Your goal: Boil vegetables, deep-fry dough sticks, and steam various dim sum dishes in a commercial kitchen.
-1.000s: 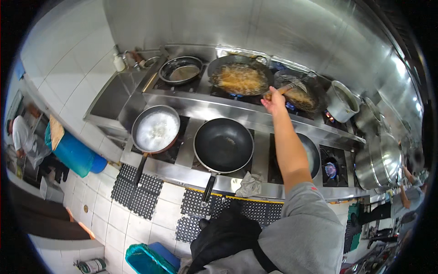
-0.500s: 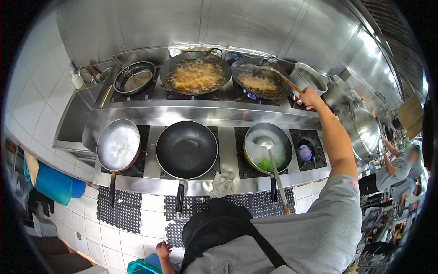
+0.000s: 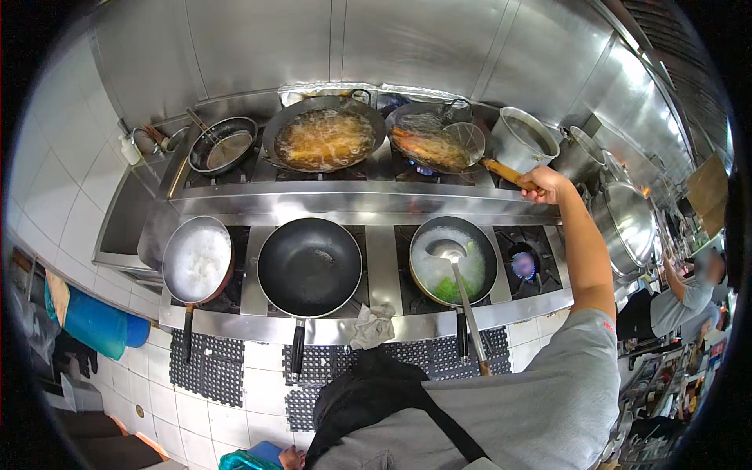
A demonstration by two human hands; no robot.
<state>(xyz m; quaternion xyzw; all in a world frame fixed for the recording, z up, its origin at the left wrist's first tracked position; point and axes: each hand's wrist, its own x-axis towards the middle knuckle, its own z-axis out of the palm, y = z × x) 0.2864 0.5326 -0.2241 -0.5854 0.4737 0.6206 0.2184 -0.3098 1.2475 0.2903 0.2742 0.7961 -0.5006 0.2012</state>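
Observation:
My right hand [image 3: 545, 186] is closed round the wooden handle of a wire skimmer [image 3: 465, 144]. The skimmer's round mesh head is tilted at the right rim of the back right wok [image 3: 407, 119], where golden food [image 3: 427, 147] fries in bubbling oil. To its left, a larger wok [image 3: 274, 139] holds more golden food in foaming oil. My left hand [image 3: 293, 457] hangs low by my side near the bottom edge, beside a blue and teal plastic-looking thing [image 3: 249, 459]; its fingers are too little visible to judge.
On the front burners stand a pan of foamy white liquid [image 3: 199, 258], an empty black wok [image 3: 309, 270] and a pan with greens [image 3: 458, 266] and a ladle [image 3: 462, 301]. A bare burner flame [image 3: 523, 263] burns at right. A cloth [image 3: 373, 326] lies on the front edge. Steel pots [image 3: 526, 133] stand behind my arm.
The skimmer's head has moved from inside the right wok to its right rim, and my right hand has come lower and slightly right. My left hand has dropped toward the bottom edge.

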